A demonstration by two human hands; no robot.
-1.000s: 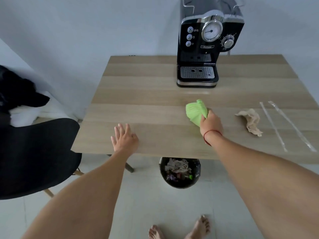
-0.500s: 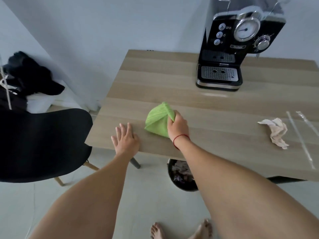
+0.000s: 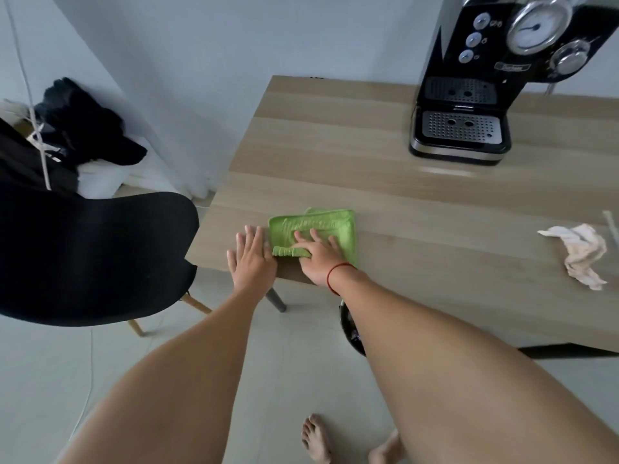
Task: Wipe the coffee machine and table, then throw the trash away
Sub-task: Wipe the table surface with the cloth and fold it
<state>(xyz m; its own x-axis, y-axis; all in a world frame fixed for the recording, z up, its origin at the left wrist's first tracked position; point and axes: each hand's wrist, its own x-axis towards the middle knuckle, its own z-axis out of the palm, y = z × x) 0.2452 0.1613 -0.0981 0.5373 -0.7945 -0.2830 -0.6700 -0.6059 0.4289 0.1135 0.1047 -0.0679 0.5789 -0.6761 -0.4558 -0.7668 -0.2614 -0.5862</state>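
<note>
Cloth [image 3: 316, 226] at near-left corner of table [image 3: 335, 155], coffee machine [image 3: 469, 95] behind, tissue [image 3: 582, 256] far right.

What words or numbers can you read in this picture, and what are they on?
No text here can be read.
Small nameplate on the front of the coffee machine: writing too blurred to read.
Round gauge above it: marks too small to read.
Signs beside the three buttons: too small to read.
The green cloth and the table show no writing.
</note>
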